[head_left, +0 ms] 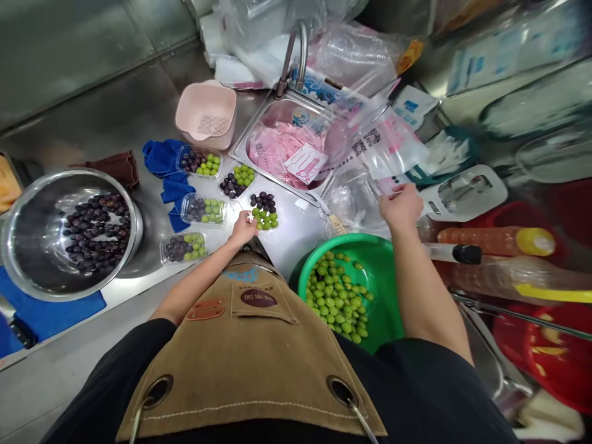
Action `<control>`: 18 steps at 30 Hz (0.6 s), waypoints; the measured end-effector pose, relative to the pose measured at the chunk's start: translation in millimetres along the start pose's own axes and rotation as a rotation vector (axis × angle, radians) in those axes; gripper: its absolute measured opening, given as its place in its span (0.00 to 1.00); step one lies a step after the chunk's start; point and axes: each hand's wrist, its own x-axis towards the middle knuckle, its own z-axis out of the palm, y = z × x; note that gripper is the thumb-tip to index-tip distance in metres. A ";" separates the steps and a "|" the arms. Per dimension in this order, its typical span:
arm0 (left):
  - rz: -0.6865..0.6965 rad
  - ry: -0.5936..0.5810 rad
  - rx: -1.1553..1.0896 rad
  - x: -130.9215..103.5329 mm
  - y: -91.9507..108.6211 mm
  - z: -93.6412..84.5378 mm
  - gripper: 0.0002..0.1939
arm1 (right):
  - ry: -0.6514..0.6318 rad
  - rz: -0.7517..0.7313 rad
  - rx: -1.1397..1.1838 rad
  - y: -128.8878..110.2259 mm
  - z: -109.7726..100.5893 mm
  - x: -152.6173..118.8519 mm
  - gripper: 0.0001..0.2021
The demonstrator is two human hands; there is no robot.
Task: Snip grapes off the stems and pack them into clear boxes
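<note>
Clear boxes (184, 209), five, near left hand (243, 229), hold mixed grapes (264, 219); loose ones remain in green basin (387, 308) beside right hand (401, 208). Both hands' fingers bunched; pinch unclear.

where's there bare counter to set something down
Bare steel shows between the rightmost grape box and green tub, and between the brown cloth and back wall. It's crowded around the sink, with plastic packaging behind it.
</note>
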 end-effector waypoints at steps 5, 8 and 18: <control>-0.072 -0.057 -0.139 -8.9 -7.1 22.2 0.22 | 0.125 -0.411 0.143 -74.1 -17.3 -71.5 0.13; -0.039 0.012 -0.179 4.5 0.8 15.0 0.22 | -0.061 -0.607 0.034 -143.9 8.2 -145.3 0.15; 0.165 0.046 -0.190 54.5 22.4 -7.9 0.12 | -0.435 -0.726 -0.224 -200.7 55.3 -205.1 0.26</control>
